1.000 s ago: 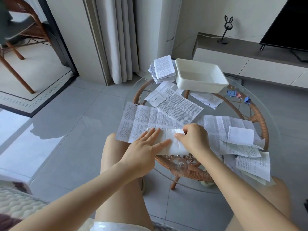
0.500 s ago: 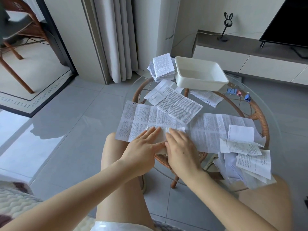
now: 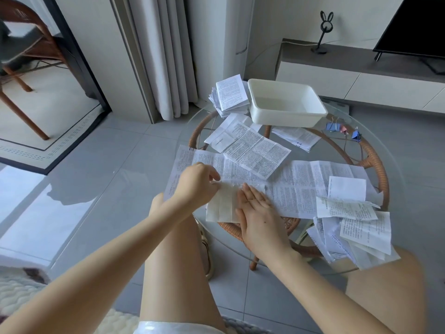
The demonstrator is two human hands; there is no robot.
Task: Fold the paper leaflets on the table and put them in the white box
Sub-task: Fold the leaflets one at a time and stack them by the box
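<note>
Left hand lifted, pinching leaflet; glass table, tiles.

From my end: L hand & R hand bare, forearms & thighs bare. White glossy garment hem at btm edge; pale beige sandal on one foot.

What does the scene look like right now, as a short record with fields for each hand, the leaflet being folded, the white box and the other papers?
left hand: fingers curled, pinching the upper left edge of the half-folded leaflet
right hand: flat, fingers straight, pressing on that leaflet
white box: far side of the glass table, looks empty
folded stack: beside the box, on its left
unfolded leaflets: spread across the middle
loose pile: at the table's right edge
binder clips: right of the box
</note>
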